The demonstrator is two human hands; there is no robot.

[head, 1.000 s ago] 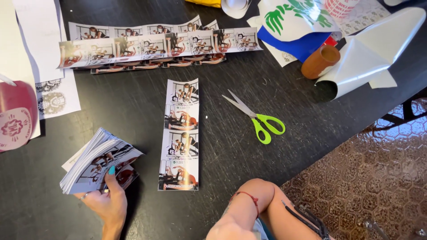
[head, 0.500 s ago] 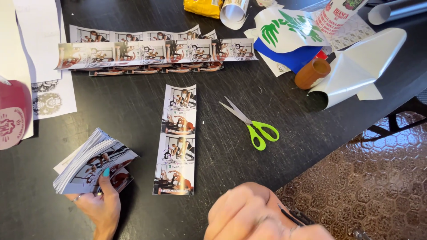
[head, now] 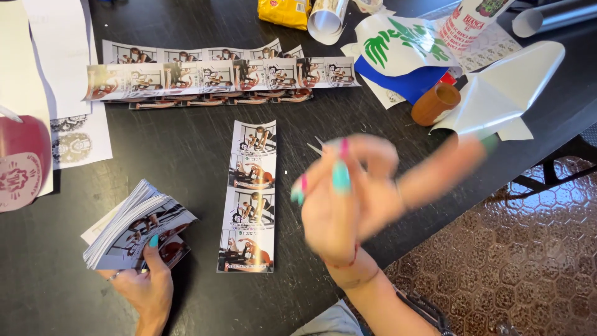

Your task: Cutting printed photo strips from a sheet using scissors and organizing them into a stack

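One thick stack of photo cards (head: 134,227) sits in the left hand (head: 140,286) at the lower left of the dark bench (head: 186,152), the thumb pressed on the top card and the fingers curled under the stack, its edges fanned slightly. Just to its right a vertical strip of four photos (head: 249,196) lies flat on the bench, apart from the stack. The right hand (head: 354,199) is raised above the bench beside that strip, blurred, with the fingers spread and holding nothing that can be made out; its nails are painted teal and pink. Behind the fingers only the metal tips of a pair of scissors (head: 316,145) show.

Farther up the bench, long horizontal photo strips (head: 217,78) lie overlapped in a row. White paper sheets (head: 59,68) lie along the left edge, with a dark red round object (head: 22,162) resting partly on them. At the upper right are a brown cardboard tube (head: 435,102), a curled white sheet (head: 504,93), a blue sheet (head: 410,81) under a white sheet with a green leaf print (head: 398,43), and a yellow packet (head: 285,11).
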